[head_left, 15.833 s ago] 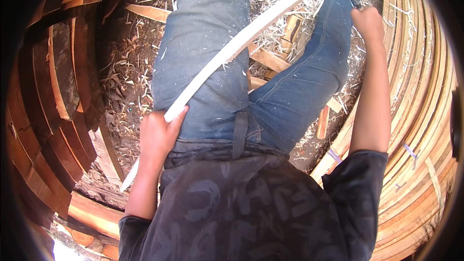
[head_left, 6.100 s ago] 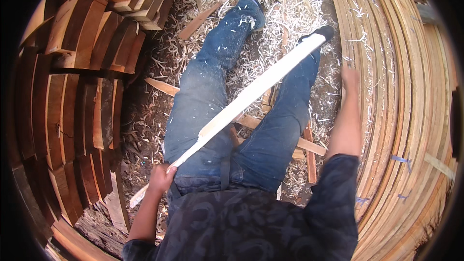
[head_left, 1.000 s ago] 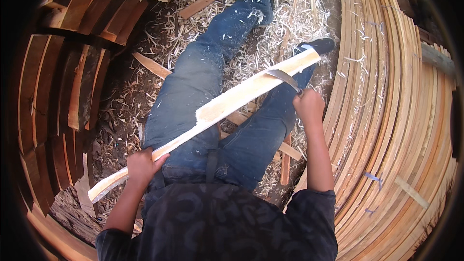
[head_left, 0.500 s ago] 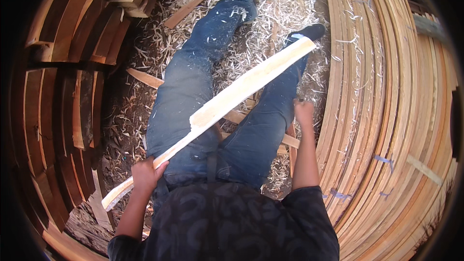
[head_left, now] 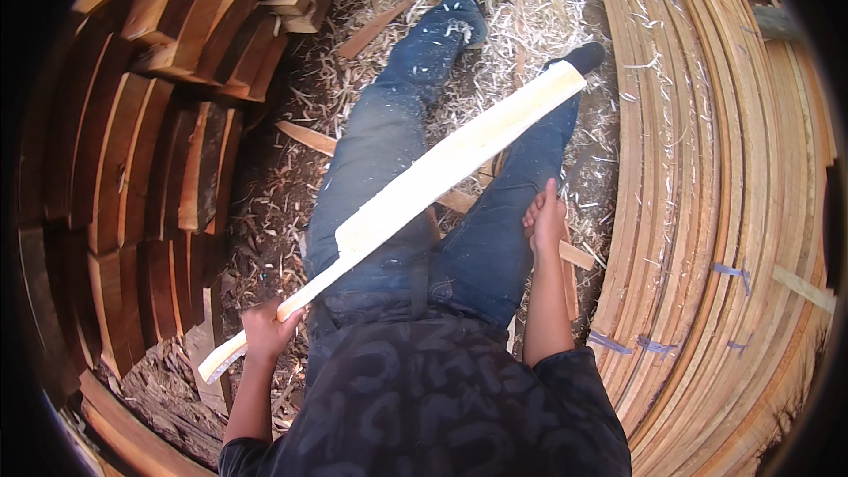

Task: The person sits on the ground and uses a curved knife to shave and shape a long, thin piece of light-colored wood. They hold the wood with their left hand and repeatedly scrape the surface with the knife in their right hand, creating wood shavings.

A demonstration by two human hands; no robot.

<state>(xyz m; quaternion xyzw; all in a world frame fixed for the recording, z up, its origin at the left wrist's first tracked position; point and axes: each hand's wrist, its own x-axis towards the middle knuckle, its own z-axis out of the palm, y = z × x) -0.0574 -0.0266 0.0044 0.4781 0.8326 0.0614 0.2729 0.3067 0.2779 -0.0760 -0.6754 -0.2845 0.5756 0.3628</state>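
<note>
A pale, roughly carved wooden bat [head_left: 459, 155] lies slantwise across my legs, its broad blade pointing to the far right over my right shin. Its narrow handle runs down to the near left. My left hand [head_left: 269, 329] is closed around that handle, close to its curved end. My right hand [head_left: 546, 216] is beside my right knee, apart from the bat. The fingers there are curled, with one digit pointing forward; what they hold, if anything, is hidden.
Stacked thick wooden blocks [head_left: 132, 150] rise on the left. Long planks [head_left: 671, 212] tied with bluish strips lie along the right. Curly shavings [head_left: 521, 18] cover the ground around my feet. A thin wooden offcut [head_left: 307, 137] lies by my left leg.
The whole view has shifted, so legs and stacks appear further right. My right hand has turned, and the dark bit seen at its fist before no longer shows. My left hand keeps its grip.
</note>
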